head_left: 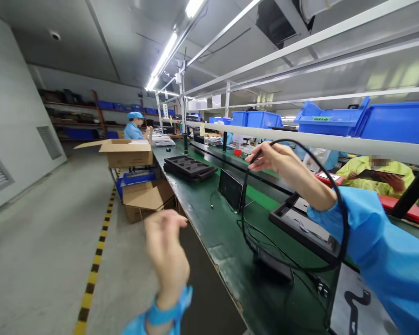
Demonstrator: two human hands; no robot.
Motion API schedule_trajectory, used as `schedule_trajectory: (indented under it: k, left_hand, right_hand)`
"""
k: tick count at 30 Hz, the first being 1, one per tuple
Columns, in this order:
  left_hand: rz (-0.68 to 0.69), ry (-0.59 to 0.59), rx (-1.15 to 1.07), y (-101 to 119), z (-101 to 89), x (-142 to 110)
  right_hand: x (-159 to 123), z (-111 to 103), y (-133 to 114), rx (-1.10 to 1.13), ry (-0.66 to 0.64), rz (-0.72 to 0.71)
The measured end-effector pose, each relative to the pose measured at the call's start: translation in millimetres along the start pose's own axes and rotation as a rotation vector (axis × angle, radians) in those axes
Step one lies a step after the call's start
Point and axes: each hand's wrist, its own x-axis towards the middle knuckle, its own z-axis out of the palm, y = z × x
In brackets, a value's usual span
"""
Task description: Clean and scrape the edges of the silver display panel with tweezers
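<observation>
Black tray (pixel 296 234), flat grey panel (pixel 290 217) inside — cable (pixel 345 228) in pinching right fingers (pixel 259 164), left fingers (pixel 173 218) bunched together

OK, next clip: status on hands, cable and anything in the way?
Left hand beside bench, seemingly empty. Right hand gripping looped black cable. Power adapter below; loose black cords around it, possible snag.
</observation>
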Motion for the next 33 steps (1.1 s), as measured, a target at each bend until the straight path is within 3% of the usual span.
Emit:
schedule_trajectory:
  k: [3, 6, 8, 11, 13, 15, 20, 23, 29, 33]
  left_hand:
    - [-0.455, -0.295, -0.04, -63.1, 15.1, -91.3]
    - [-0.756, -0.482, -0.128, -96.7, 54.7, -161.0]
    - [-0.858, -0.533, -0.173, -106.8, 82.8, -183.5]
    - [-0.88, -0.575, -0.195, -117.4, 112.3, -188.3]
    - [-0.876, -0.59, -0.167, -125.6, 118.2, -177.7]
    - [-0.874, -0.595, -0.124, -134.9, 111.4, -155.9]
    - [-0.846, -0.581, -0.031, -149.9, 60.6, -60.0]
    - [-0.869, -0.722, -0.016, -147.5, 35.6, -9.9]
    - [-0.975, -0.999, -0.005, -145.6, 4.2, 28.3]
    - [-1.004, -1.038, 0.048, -164.4, -30.9, 52.5]
  right_hand:
    - [11.9, -14.4, -21.3, -0.006, 0.103, -0.089]
    - [22.0, -20.6, -45.0, -0.038, 0.18, -0.155]
    - [27.9, -21.7, -58.7, -0.043, 0.228, -0.179]
    - [37.6, -22.7, -73.5, -0.027, 0.278, -0.211]
    - [43.9, -26.0, -80.7, -0.008, 0.294, -0.251]
    - [48.2, -34.4, -87.1, -0.001, 0.333, -0.296]
    - [46.4, -78.3, -94.7, -0.105, 0.608, -0.363]
    - [44.2, -101.6, -89.4, -0.104, 0.697, -0.375]
    - [57.4, -120.4, -77.5, -0.094, 0.764, -0.303]
    - [68.7, -137.6, -71.1, -0.155, 0.821, -0.228]
